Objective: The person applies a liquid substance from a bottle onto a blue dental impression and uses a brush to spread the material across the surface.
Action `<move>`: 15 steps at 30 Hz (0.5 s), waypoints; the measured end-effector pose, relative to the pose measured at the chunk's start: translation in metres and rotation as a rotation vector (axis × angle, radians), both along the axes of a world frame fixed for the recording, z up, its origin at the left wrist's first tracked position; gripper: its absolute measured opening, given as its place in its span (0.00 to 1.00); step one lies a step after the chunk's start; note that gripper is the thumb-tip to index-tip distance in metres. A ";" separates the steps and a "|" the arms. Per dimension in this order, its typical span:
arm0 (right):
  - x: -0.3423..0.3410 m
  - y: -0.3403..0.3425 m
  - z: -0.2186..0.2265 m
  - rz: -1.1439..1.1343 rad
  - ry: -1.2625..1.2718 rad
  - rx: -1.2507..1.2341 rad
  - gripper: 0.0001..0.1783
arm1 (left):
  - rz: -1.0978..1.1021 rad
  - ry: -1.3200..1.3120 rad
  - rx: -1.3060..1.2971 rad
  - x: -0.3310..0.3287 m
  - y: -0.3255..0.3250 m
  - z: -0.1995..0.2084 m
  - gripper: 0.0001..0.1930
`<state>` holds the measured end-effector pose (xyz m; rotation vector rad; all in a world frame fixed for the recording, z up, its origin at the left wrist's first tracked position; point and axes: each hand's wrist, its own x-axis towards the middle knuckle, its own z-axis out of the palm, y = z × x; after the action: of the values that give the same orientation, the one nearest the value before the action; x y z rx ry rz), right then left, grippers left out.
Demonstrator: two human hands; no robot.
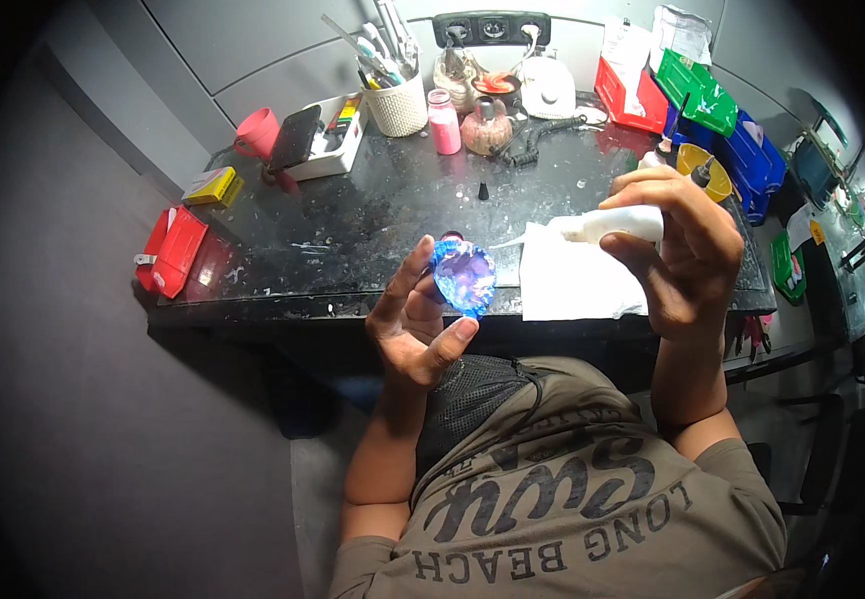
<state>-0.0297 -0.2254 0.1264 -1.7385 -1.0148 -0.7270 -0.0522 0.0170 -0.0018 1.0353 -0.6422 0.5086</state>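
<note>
My left hand (417, 319) holds up a small glossy rounded piece (465, 278), with a bright blue edge and a pinkish-purple middle, between thumb and fingers. It is above the front edge of the dark workbench (352, 230). In my right hand (680, 235) is a white squeeze bottle (624, 226), gripped between thumb and fingers and tilted sideways. Its thin nozzle points left at the blue piece, with the tip close to its upper right edge; whether they touch I cannot tell. Under the bottle a white paper towel (577, 285) lies on the bench. A small black cap (483, 190) stands farther back.
Along the back are a tool cup (395, 105), a pink bottle (444, 125), a stained round jar (487, 128) and a black cable (527, 150). Red (632, 95), green (697, 90) and blue (752, 150) bins stand right, beside a yellow bowl (717, 182). A red case (173, 250) lies left.
</note>
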 end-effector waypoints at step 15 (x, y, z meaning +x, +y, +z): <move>-0.005 0.001 0.000 0.012 -0.006 -0.003 0.15 | 0.037 -0.038 0.016 0.003 0.002 -0.005 0.41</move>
<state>-0.0348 -0.2244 0.1269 -1.7323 -1.0302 -0.7232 -0.0495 0.0186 -0.0070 1.0563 -0.6629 0.5572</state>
